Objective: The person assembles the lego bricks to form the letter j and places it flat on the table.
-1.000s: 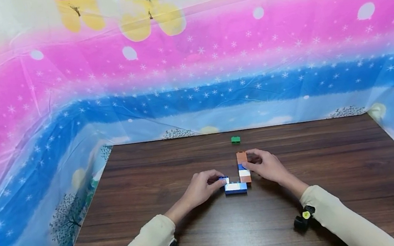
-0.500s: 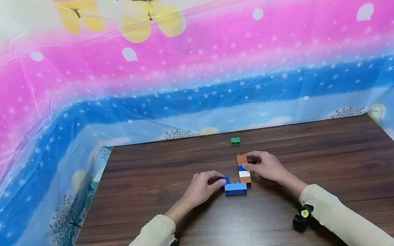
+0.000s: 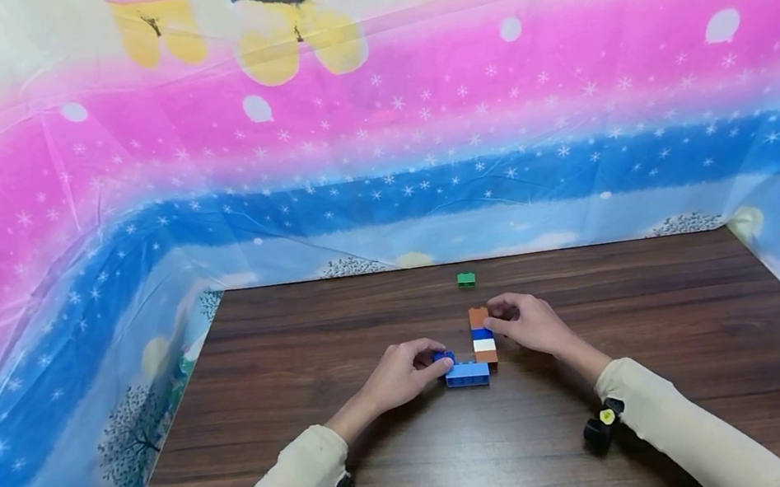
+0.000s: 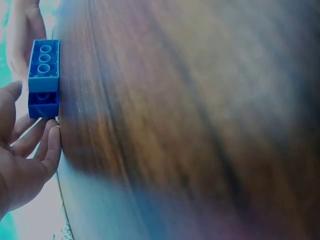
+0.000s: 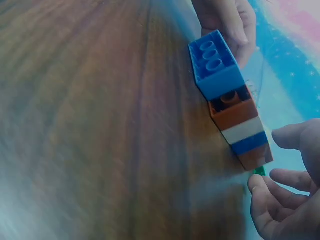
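Several toy building bricks form a U-like shape on the table. A long light-blue brick [image 3: 467,374] lies on its side, its hollow underside showing in both wrist views. At its left end sits a small dark-blue brick [image 4: 44,106]; my left hand [image 3: 403,375] pinches it between thumb and fingers, partly covering it. From the right end runs a column with an orange brick [image 3: 486,356], a white brick [image 3: 483,344], a blue brick [image 5: 249,143] and a far orange brick [image 3: 478,317]. Beside that far end, my right hand [image 3: 531,328] has its fingers spread loosely, apart from the column in the right wrist view.
A small green brick [image 3: 466,279] stands alone farther back on the dark wooden table [image 3: 311,321]. A patterned cloth [image 3: 383,194] hangs behind the table and along its sides.
My right hand's fingers have loosened and drawn slightly away from the column. The left hand stays almost in place at the dark-blue brick, and the bricks have barely shifted.
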Tool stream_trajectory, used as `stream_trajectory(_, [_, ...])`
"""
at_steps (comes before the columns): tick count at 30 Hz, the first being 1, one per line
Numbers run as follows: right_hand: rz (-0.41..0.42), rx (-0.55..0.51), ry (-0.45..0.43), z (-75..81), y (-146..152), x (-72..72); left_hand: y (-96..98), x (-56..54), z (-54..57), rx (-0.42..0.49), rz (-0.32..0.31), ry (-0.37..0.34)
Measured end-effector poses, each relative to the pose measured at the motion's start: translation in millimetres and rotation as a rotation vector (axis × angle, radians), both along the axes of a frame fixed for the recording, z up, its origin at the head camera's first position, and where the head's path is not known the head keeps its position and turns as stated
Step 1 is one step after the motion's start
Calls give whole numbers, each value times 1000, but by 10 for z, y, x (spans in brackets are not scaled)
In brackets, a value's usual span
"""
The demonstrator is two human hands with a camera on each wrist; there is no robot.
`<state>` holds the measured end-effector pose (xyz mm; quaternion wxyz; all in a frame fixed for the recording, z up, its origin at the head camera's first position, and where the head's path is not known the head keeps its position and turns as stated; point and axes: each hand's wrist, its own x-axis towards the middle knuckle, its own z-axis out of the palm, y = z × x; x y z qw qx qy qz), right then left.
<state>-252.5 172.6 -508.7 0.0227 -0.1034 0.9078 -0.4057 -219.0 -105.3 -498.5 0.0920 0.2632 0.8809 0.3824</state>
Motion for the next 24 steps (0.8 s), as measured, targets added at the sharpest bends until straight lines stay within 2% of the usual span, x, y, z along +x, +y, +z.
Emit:
stream_trajectory(5, [-14, 9, 32, 91, 60, -75, -5, -1, -6, 23, -43, -9])
stream_trajectory(11, [-4, 25, 87, 149, 128, -241, -1, -11, -12, 23, -94, 16])
stream_trajectory(24, [37, 109, 165, 151, 109, -655, 1, -14, -15, -8, -86, 8])
